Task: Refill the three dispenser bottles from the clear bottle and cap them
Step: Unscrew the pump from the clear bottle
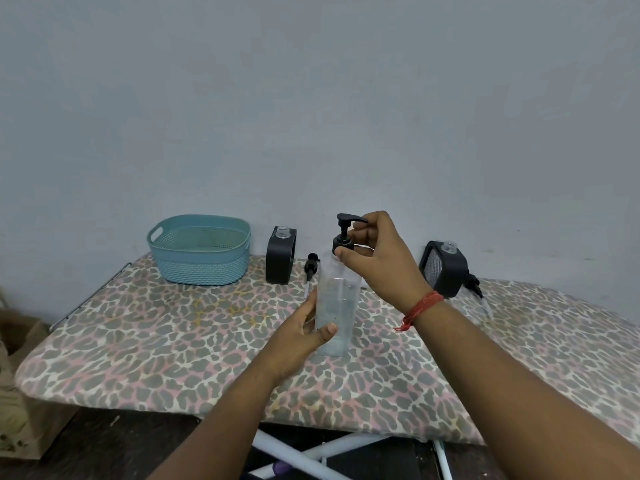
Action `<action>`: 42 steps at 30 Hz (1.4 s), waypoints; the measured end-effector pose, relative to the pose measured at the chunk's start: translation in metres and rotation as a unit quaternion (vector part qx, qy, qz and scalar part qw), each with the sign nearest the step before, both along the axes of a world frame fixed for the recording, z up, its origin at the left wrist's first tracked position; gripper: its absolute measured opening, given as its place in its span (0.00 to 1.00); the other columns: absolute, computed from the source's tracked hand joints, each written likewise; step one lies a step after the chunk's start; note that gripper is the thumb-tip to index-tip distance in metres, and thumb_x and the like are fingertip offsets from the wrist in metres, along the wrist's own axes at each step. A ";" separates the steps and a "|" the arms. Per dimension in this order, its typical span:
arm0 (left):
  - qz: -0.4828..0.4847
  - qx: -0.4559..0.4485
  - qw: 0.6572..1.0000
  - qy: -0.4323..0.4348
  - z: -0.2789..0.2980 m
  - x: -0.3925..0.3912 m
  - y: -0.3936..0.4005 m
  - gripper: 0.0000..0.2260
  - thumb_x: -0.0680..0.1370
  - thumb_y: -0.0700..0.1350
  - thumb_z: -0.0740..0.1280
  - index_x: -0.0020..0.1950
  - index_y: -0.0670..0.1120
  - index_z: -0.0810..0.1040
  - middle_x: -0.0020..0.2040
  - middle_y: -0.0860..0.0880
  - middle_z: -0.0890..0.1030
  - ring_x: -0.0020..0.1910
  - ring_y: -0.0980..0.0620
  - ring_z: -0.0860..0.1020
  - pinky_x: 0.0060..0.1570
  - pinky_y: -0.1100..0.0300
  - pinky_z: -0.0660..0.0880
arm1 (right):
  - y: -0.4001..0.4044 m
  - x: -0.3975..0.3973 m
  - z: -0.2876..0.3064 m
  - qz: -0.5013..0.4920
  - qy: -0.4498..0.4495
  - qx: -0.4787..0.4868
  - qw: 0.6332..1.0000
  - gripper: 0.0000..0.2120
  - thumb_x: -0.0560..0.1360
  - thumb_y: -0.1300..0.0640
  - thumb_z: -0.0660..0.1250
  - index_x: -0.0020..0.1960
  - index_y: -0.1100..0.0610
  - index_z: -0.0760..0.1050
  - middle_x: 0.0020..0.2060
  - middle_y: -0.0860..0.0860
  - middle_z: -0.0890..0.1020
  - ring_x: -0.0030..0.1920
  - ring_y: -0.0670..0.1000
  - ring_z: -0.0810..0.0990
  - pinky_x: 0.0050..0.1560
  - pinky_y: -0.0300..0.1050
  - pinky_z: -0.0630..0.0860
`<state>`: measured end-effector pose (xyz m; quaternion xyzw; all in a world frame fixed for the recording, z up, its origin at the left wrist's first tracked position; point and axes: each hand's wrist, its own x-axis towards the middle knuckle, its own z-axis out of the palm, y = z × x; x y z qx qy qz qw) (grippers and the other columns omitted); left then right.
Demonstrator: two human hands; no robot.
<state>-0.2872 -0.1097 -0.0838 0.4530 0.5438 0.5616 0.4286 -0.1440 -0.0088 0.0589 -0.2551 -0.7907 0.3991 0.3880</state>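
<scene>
Both forearms reach in from the bottom edge. Ironing-board surface (138, 341), leopard-print cover, carries everything. Teal basket (200, 249) at back left, against the wall. Two black dispenser bottles with open clear necks: one (280, 256) just right of the basket, upright; the other (445, 268) at back right, tilted. Clear bottle (336, 306) stands upright on the surface at centre, some liquid visible in its lower part.

Left hand (304, 332) closed around the clear bottle's lower body, thumb across the front. Right hand (377, 258) above it, fingertips pinched on the collar of a black pump cap (346, 233) sitting at the bottle's mouth; whether the cap is threaded on, cannot tell. Red thread band (420, 306) on the right wrist.

Loose black pump (310, 268) with its tube lies between the left dispenser bottle and the clear bottle. Another pump (476, 289) lies just beside the right dispenser bottle, partly hidden.
</scene>
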 end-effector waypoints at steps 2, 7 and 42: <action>0.002 0.001 1.000 -0.004 -0.001 0.000 0.000 0.33 0.71 0.60 0.79 0.70 0.73 0.66 0.68 0.63 0.79 0.69 0.60 0.76 0.63 0.61 0.77 | 0.000 0.001 0.000 0.006 -0.002 -0.004 1.000 0.19 0.74 0.57 0.73 0.59 0.51 0.67 0.52 0.44 0.82 0.50 0.40 0.84 0.54 0.42 0.79; 0.003 0.005 1.000 -0.006 -0.004 -0.001 0.002 0.36 0.71 0.60 0.79 0.75 0.69 0.65 0.71 0.59 0.77 0.72 0.56 0.75 0.71 0.50 0.73 | -0.001 0.004 -0.002 0.040 0.033 -0.049 0.997 0.24 0.75 0.60 0.73 0.66 0.51 0.65 0.59 0.48 0.83 0.63 0.44 0.80 0.69 0.48 0.73; 0.008 0.007 1.000 0.006 -0.004 -0.002 0.001 0.37 0.76 0.53 0.76 0.81 0.60 0.61 0.70 0.61 0.78 0.69 0.59 0.76 0.63 0.62 0.77 | 0.000 0.004 0.008 0.042 -0.002 -0.015 0.999 0.21 0.73 0.62 0.75 0.61 0.52 0.69 0.47 0.42 0.82 0.52 0.41 0.82 0.65 0.46 0.76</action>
